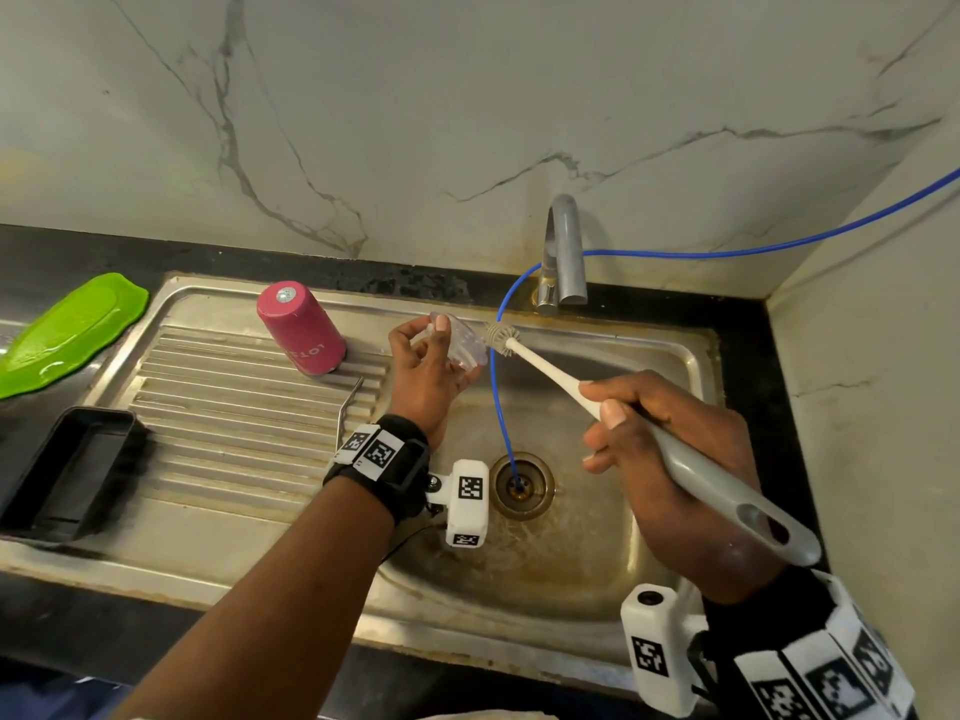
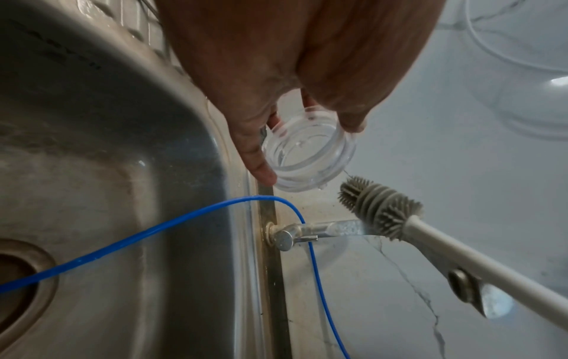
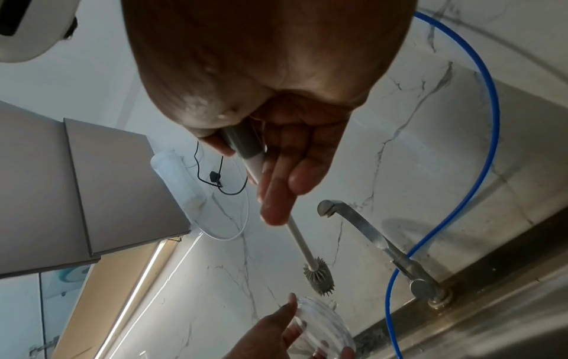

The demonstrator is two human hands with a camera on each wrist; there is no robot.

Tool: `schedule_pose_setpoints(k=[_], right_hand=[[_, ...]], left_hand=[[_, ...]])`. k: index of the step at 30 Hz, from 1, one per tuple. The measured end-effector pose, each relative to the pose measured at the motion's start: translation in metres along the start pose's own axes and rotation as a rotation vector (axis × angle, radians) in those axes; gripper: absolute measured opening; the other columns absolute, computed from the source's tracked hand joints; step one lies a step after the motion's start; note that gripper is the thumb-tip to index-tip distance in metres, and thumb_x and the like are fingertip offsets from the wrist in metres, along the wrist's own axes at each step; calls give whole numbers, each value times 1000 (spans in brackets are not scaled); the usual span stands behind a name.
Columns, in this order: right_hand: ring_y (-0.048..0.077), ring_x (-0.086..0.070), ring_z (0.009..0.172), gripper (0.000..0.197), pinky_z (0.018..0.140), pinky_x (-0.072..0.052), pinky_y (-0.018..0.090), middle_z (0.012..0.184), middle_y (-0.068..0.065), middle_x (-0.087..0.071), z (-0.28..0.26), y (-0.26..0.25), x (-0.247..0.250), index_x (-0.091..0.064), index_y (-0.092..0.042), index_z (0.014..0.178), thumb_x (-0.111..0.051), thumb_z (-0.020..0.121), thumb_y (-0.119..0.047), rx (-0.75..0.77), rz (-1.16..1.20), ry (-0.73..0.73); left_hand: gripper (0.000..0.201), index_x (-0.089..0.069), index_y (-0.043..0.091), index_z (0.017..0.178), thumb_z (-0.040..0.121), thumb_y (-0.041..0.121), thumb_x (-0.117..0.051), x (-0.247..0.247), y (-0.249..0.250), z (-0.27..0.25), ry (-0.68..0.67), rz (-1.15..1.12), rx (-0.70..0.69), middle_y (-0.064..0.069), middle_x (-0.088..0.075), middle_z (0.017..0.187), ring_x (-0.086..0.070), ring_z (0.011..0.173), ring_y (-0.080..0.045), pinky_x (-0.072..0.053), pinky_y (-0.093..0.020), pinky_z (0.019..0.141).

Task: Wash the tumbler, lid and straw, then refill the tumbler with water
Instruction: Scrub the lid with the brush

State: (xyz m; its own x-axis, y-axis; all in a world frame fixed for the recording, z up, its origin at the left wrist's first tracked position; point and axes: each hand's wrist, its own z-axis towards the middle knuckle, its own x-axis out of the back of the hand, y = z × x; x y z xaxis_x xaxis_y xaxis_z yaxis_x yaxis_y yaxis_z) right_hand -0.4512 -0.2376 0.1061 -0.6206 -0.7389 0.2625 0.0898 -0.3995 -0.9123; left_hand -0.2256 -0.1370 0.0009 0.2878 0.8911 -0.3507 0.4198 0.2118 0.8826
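Note:
My left hand [image 1: 426,356] pinches the clear plastic lid [image 1: 460,341] by its rim above the sink's back left corner; the lid [image 2: 307,158] shows its hollow underside in the left wrist view. My right hand [image 1: 670,449] grips the grey and white handle of a bottle brush [image 1: 566,381]. Its grey bristle head [image 1: 503,339] sits right beside the lid's edge [image 3: 322,325]. The pink tumbler [image 1: 301,327] stands upside down on the drainboard. A bent metal straw [image 1: 349,402] lies on the ribs in front of it.
The steel sink [image 1: 691,356] has a drain [image 1: 522,485] with a blue hose [image 1: 496,387] running into it from the right wall. The tap [image 1: 563,252] stands at the back. A green tray [image 1: 67,330] and a black tray [image 1: 67,470] sit at the left.

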Motion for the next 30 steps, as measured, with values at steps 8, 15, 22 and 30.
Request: schedule_pose_setpoints(k=[8, 15, 22, 30], right_hand=[[18, -72, 61, 27, 55, -58, 25, 74, 3, -67, 5, -3, -10, -73, -10, 107, -53, 103, -28, -12, 20, -28], [21, -71, 58, 18, 54, -59, 26, 73, 7, -68, 1, -4, -13, -74, -13, 101, -58, 102, -20, -95, 64, 6], [23, -69, 56, 20, 55, -60, 29, 70, 11, -68, 12, 7, -13, -75, -13, 95, -59, 106, -16, -176, 86, 49], [23, -69, 62, 25, 54, -57, 47, 70, -2, -67, 26, 22, -22, -71, -12, 89, -58, 103, -28, -19, -147, -67]], left_hand=[[53, -42, 24, 126, 90, 34, -80, 5, -6, -1, 6, -39, 66, -25, -52, 144, -66, 121, -40, -62, -44, 83], [82, -43, 23, 128, 66, 37, -96, 8, -2, -2, 68, 3, 15, -17, -47, 146, -63, 126, -35, -60, -59, 93], [59, -43, 16, 126, 84, 0, -82, 9, -3, -7, -14, 29, -14, -21, -51, 144, -68, 119, -38, -63, -43, 83], [56, -41, 14, 125, 86, -5, -77, 9, -13, -16, -65, 125, -34, -19, -51, 146, -73, 103, -21, -65, -40, 79]])
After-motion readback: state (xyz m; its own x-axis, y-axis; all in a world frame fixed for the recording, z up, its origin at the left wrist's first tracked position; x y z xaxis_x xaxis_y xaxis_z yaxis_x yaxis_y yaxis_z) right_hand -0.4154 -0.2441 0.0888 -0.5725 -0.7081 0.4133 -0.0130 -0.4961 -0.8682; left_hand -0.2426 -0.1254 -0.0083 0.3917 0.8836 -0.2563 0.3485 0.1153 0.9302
